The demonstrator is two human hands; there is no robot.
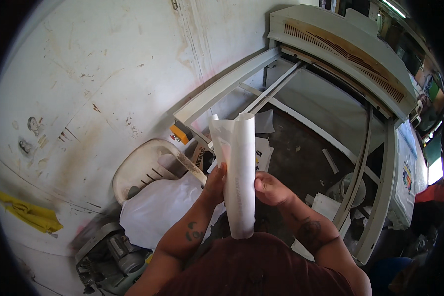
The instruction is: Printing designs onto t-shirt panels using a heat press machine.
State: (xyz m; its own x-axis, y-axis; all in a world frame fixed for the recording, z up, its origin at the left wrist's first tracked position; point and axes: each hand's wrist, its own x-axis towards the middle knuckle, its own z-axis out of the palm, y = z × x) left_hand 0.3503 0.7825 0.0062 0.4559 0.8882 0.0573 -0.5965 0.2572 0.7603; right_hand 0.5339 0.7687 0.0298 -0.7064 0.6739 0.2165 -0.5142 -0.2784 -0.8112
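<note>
Upright in front of my chest is a roll of white translucent sheet (pixel 242 167), with a loose flap standing out along its left side. My left hand (pixel 215 183) is closed on the flap side, its thumb up against the sheet and its other fingers mostly hidden. On the opposite side, my right hand (pixel 270 189) grips the roll with the thumb on its surface and the fingers curled behind. The lower end of the roll comes close to my dark red shirt (pixel 251 266).
A large pale metal frame machine (pixel 301 116) with a vented hood stands ahead. Left are a stained plastic chair (pixel 133 170), white cloth (pixel 158 209) and an electric motor (pixel 124 251). A bucket (pixel 348 190) and scattered sheets lie about the dark floor. A stained wall (pixel 108 74) bounds the left.
</note>
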